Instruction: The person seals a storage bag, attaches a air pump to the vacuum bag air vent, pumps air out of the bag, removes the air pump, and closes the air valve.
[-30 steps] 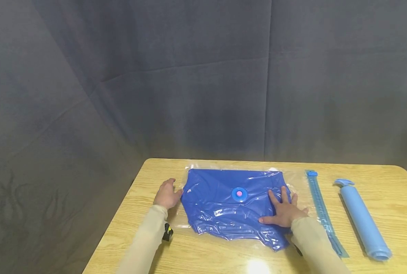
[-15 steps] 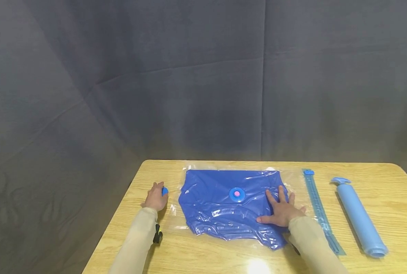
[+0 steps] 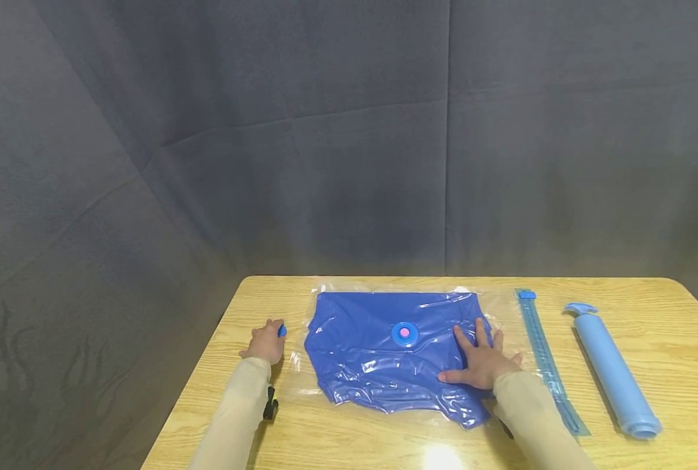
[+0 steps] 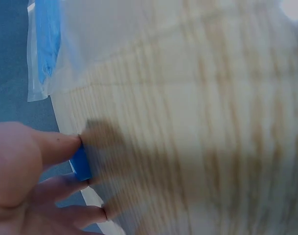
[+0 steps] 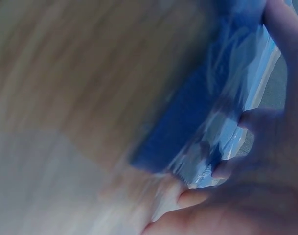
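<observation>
A clear vacuum storage bag (image 3: pixel 504 313) lies flat on the wooden table with folded blue fabric (image 3: pixel 372 385) inside. Its round blue valve (image 3: pixel 404 333) shows a pink centre and no cover. Left of the bag, down at the tabletop, my left hand (image 3: pixel 265 342) pinches a small blue valve cap (image 4: pixel 81 164) between thumb and fingers. My right hand (image 3: pixel 481 361) rests on the right part of the bag with its fingers spread. In the right wrist view, those fingertips touch the plastic over the blue fabric.
Along the bag's right end runs a blue zip strip with a slider (image 3: pixel 527 295). Farther right lies a light blue hand pump (image 3: pixel 616 372) with a T-shaped handle. A grey curtain (image 3: pixel 349 163) hangs behind the table (image 3: pixel 349 444).
My left hand has moved left from the bag's left edge to the blue cap and now pinches it. The right hand has stayed spread on the bag. The head view has shifted slightly.
</observation>
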A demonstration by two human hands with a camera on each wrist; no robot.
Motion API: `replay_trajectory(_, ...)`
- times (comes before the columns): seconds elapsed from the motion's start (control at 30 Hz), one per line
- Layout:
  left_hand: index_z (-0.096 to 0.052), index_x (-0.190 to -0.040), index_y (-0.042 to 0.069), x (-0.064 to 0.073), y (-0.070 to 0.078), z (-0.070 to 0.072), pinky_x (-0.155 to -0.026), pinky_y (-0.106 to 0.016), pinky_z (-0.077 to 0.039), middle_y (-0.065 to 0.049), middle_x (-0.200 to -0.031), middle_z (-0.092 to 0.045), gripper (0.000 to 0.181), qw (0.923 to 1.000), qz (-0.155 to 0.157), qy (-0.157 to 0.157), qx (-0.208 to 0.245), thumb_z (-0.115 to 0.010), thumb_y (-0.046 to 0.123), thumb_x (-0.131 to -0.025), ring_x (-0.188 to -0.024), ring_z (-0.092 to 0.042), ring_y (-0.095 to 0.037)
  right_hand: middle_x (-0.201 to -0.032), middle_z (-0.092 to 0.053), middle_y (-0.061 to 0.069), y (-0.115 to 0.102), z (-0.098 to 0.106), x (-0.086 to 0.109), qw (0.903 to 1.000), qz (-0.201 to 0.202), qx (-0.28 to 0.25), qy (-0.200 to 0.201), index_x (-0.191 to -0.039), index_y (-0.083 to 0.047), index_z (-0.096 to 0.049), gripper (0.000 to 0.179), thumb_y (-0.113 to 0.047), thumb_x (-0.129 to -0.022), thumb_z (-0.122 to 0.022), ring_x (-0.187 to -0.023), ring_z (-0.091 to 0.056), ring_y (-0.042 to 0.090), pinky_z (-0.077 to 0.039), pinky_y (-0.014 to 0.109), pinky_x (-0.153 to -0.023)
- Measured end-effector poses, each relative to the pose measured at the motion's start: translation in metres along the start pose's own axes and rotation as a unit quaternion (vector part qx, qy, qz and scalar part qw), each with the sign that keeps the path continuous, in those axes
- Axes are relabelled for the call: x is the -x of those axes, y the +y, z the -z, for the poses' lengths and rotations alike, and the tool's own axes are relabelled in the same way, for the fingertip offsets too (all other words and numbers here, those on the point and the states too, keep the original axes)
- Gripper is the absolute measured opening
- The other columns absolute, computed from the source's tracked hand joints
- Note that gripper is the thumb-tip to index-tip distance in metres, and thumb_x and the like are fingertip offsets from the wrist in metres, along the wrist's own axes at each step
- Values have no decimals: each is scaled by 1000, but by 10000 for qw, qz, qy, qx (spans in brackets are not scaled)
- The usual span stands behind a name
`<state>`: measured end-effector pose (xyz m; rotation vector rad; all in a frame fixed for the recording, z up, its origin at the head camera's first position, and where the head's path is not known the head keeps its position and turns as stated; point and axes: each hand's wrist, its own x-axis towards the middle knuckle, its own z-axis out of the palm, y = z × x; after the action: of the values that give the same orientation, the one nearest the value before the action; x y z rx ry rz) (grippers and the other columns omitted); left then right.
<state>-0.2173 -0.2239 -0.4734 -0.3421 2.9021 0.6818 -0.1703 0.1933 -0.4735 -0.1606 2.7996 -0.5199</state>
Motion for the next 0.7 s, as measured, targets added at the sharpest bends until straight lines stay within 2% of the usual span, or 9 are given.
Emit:
replay_trajectory(0.23, -45, -141, 9, 1, 2, 1, -92, -85, -22, -31, -135, -50, 43, 9996, 3, 250, -88, -51, 12, -99, -123, -47, -55, -154, 2, 36, 2, -1, 0, 10000, 46, 17, 70, -152, -9, -23, 117, -78, -67, -65, -134, -1, 68, -10, 88, -90)
replay_trajectory(0.53, -48, -138, 7, 3, 2, 4, -91, -84, -26, -29, -132, -54, 42, 9994, -2, 348, -70, -55, 12, -97, -118, -52, -54, -155, 2, 36, 2, -2, 0, 9999, 64, 10, 104, -152, -9, -23, 117, -77, -67, -65, -134, -1, 68, -9, 89, -90)
replay_trajectory(0.7, -50, -135, 3, 3, 1, 4, -90, -82, -30, -31, -127, -56, 42, 9983, -93, 561, -96, -58, 10, -94, -113, -56, -53, -155, 3, 36, 2, -2, 0, 9999, 36, -38, 91, -152, -9, -23, 117, -77, -67, -65, -133, 0, 69, -7, 89, -90)
